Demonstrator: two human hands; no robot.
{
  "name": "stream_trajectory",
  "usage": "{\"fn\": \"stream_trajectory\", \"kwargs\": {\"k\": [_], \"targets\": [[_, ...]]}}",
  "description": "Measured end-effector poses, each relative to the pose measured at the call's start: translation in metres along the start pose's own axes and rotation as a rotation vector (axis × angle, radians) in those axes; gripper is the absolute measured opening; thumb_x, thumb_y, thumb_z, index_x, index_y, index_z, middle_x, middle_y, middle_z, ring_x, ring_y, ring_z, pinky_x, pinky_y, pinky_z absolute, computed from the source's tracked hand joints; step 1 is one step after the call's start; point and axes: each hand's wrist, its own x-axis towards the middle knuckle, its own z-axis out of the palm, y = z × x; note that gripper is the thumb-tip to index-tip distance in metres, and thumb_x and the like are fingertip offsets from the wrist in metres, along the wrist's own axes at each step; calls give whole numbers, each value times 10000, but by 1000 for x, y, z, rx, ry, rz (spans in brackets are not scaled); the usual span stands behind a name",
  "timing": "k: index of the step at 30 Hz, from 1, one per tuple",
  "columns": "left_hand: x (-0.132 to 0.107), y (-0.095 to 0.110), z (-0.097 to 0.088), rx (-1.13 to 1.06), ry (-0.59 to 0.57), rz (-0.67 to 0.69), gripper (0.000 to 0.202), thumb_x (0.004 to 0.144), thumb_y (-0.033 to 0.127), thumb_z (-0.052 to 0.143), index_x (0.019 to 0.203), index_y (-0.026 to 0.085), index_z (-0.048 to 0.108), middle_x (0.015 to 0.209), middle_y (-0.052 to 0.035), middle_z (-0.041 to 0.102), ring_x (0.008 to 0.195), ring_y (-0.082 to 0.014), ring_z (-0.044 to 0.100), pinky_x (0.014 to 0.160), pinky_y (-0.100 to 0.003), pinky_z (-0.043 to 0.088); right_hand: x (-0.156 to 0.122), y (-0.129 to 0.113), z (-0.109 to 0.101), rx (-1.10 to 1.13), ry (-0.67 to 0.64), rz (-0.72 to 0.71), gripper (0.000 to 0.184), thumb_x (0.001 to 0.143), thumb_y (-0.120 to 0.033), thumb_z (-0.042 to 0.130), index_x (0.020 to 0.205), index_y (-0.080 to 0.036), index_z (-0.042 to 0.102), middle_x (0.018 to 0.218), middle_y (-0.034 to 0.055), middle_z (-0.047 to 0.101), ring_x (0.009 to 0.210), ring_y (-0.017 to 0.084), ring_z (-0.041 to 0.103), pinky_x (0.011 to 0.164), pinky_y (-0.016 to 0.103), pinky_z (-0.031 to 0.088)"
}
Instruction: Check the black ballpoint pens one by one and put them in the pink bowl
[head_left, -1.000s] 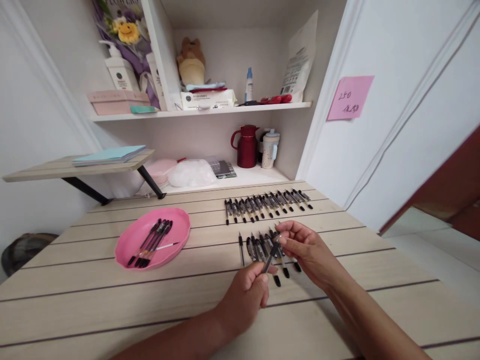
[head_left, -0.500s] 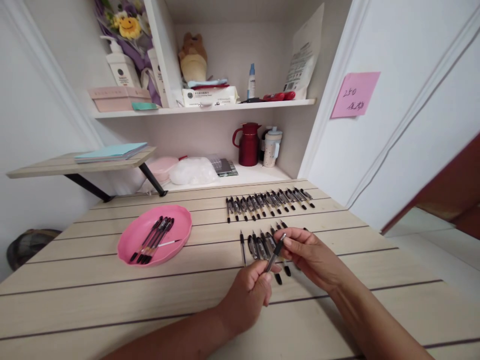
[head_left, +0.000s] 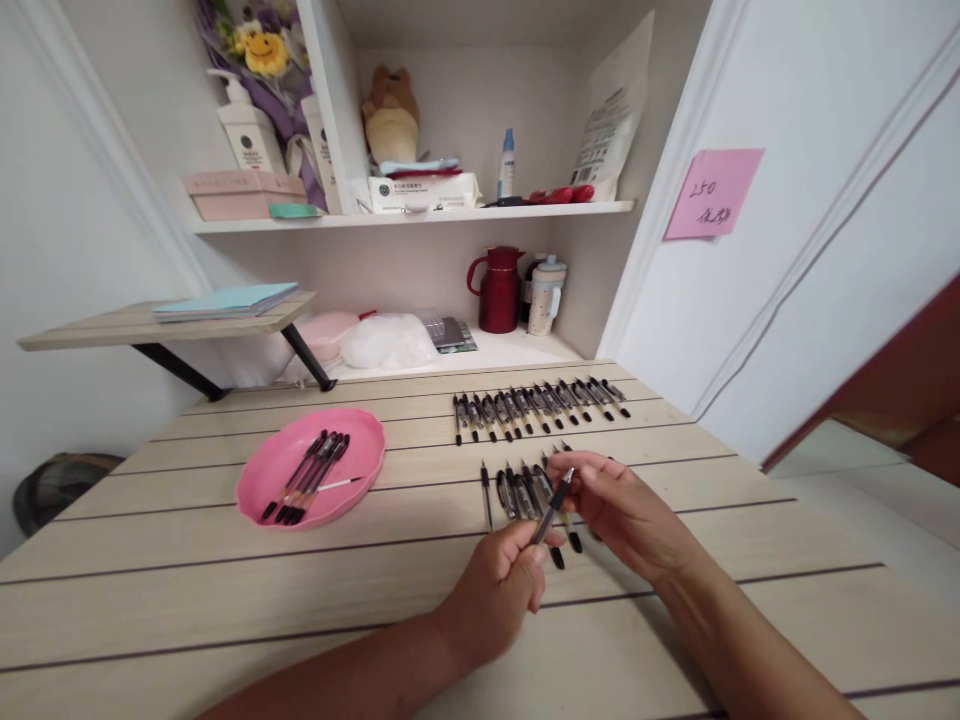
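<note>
My left hand (head_left: pixel 499 585) is closed round the lower barrel of a black gel pen (head_left: pixel 553 508), whose tip points up and to the right. Beside that tip is my right hand (head_left: pixel 619 510), its thumb and fingers loosely curled and a little apart, with nothing visibly gripped. Under and behind the hands lies a row of black pens (head_left: pixel 517 490), partly hidden by my fingers. Farther back, a longer row of similar pens (head_left: pixel 517 412) lies side by side on the wooden table (head_left: pixel 300 610).
To the left, a pink tray (head_left: pixel 251 482) holds several black pens (head_left: pixel 315 475) and a thin white stick. A raised shelf (head_left: pixel 90 328) with papers stands behind it. At the back are a red jug (head_left: pixel 499 290) and a pale cup (head_left: pixel 546 297).
My right thumb and fingers have loosened and drawn slightly back from the pen's tip, which now shows more. The left hand keeps its hold on the barrel.
</note>
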Motion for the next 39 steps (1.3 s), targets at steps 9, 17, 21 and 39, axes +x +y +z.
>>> {"fn": "stream_trajectory", "kwargs": {"k": [9,17,21,39], "targets": [[0,1,0,-3,-5,7,352,850,346,385,1082,117,518,488,66,406,419,-58,291,465,-197,239,2,1,3,-15,-23,-4,289,633,-434,676,786,-194,628,802,52,607,658,146,505,562,261,390],[-1,1,0,-12,-2,3,347,843,344,399,1070,117,530,485,64,411,430,-62,305,473,-199,248,3,3,-2,-86,20,-37,221,630,-402,685,679,-196,623,734,34,596,627,140,493,577,266,396],[0,-2,0,-12,-3,-3,345,850,336,382,1075,117,526,480,67,406,423,-60,297,470,-199,245,3,2,-3,-64,-7,-6,257,665,-422,647,810,-209,650,815,45,614,663,147,511,604,277,402],[1,0,0,-31,-4,-24,328,844,312,388,1072,117,521,460,76,396,399,-53,289,445,-195,228,1,2,-4,-90,-17,3,276,674,-415,649,846,-199,647,828,50,621,661,137,513,592,264,394]]}}
